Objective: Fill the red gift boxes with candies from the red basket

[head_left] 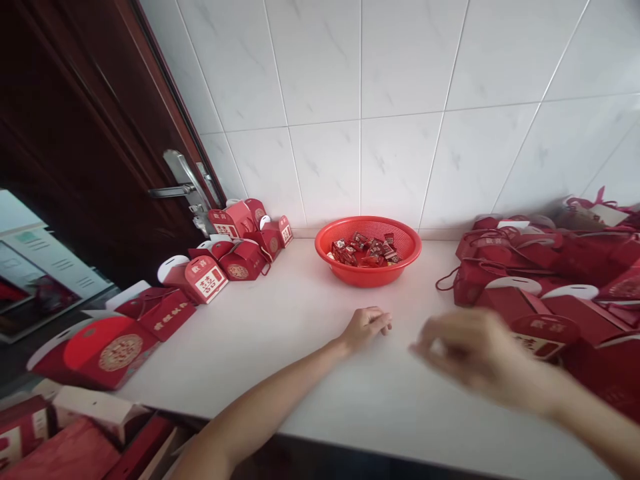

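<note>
My left hand (367,328) rests on the white tabletop (300,320) in front of a red plastic basket (367,275). Its fingers are curled in, and nothing shows in them. Small wrapped candies (370,250) in dark red wrappers lie inside the basket. To the right, my right hand (470,350) is smeared by motion above the table. Its fingers look bent, but whether they hold anything is unclear. Nearest to this hand is a red gift box (543,327) with gold lettering, partly hidden behind it.
Many red gift boxes and bags (530,253) crowd the table's right side. A row of red boxes (205,277) runs along the left edge, beside a dark door (90,100) with a metal handle. More boxes (75,433) sit lower left. White tiled wall (360,120) stands behind.
</note>
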`<state>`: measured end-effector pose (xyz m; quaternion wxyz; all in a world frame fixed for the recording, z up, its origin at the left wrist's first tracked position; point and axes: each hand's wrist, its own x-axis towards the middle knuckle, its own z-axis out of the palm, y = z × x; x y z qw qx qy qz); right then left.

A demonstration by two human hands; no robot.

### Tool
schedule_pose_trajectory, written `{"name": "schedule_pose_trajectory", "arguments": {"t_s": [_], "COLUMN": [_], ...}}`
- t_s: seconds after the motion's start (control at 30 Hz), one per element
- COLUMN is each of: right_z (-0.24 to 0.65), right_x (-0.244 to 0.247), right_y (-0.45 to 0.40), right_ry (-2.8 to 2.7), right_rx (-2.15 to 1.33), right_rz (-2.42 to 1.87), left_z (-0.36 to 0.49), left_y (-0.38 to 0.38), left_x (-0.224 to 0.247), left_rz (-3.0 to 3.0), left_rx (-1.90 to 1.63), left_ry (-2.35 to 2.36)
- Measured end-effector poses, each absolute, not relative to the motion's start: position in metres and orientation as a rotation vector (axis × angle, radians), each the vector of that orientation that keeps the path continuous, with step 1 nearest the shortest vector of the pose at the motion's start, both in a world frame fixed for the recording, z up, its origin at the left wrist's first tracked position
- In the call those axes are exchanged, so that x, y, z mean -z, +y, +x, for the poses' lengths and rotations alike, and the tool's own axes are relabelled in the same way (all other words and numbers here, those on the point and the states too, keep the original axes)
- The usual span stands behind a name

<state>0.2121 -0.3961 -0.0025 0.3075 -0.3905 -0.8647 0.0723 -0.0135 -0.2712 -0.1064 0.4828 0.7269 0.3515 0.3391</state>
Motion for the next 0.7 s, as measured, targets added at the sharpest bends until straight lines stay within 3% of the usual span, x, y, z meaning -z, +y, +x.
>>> {"name": "schedule_pose_trajectory", "arguments": {"t_s": [0.13, 0.37, 0.57, 0.7], "right_z": [0.103, 0.059, 0.055, 0.058], "right_x": [0.049, 0.144, 0.168, 0.17], "right_y": [-0.379, -0.39, -0.382, -0.38], "right_ry": [-2.719, -2.782, -2.638, -2.712], "right_rx": [-0.219, -0.028, -0.038, -0.182], "right_rz": [-0.712, -0.326, -0.188, -0.145], "left_z": [-0.015, -0.026, -0.069, -0.13], "left_y": [-0.271, -0.275, -0.289, -0.281], "left_x": [0.105, 0.091, 0.014, -0.048], "left_rz": [1.773, 1.881, 2.324, 2.347], "left_rx": [-0.825, -0.599, -0.231, -0.448], "left_ry": [0.847, 0.832, 0.728, 1.162]}}
